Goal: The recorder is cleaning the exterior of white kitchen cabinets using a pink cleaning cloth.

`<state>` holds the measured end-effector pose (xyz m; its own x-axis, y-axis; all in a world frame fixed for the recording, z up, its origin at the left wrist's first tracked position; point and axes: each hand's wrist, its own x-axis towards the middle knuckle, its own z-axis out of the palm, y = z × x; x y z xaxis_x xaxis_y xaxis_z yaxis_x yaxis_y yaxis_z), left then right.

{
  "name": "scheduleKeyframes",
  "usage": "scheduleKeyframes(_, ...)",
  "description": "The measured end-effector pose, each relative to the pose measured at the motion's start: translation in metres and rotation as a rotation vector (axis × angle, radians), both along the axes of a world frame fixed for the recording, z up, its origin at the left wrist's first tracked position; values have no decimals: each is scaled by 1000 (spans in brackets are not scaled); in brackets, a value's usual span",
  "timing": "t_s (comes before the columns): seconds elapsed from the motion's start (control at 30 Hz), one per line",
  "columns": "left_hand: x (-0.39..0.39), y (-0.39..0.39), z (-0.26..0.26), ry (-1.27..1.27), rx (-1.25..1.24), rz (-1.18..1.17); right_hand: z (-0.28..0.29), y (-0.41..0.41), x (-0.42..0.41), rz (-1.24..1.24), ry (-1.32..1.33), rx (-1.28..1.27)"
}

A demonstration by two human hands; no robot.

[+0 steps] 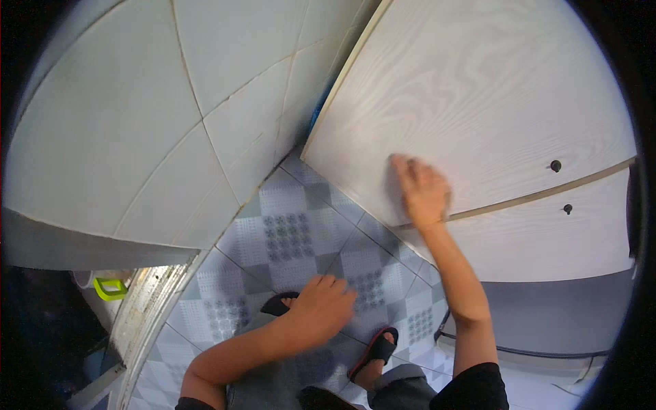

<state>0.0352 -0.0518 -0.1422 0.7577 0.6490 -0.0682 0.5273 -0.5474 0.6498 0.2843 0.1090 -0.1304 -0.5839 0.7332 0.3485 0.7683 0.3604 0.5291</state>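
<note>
My right hand (423, 192) is stretched out over the pale wood-grain cabinet door (476, 97), near its lower left corner. Its fingers are blurred and bent toward the panel, with a shadow beside them; I cannot tell whether they touch it. No object shows in that hand. My left hand (325, 307) hangs above the tiled floor (328, 230), back upward and fingers loosely curled. Nothing shows in it, though its palm is hidden. A second pale panel (523, 241) lies below the door, across a brown gap. Each panel bears a small dark knob, the upper knob (556, 166) and the lower knob (568, 209).
A white tiled wall (220, 102) rises at the left, meeting the floor near the cabinet's corner. Something blue (320, 105) shows in the gap behind the door edge. At lower left are a worn door sill (148, 297) and a lime-green handle (110, 289). My sandalled feet stand below.
</note>
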Motion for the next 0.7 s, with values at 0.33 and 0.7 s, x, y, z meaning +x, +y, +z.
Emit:
scheduleKeyframes(0.33,49,-9,-11,-418,179,166,-16,-10,25,26,-229,15)
scheduleKeyframes(0.7,45,-36,-8,-308,154,-4,26,-30,50,18,-38,405)
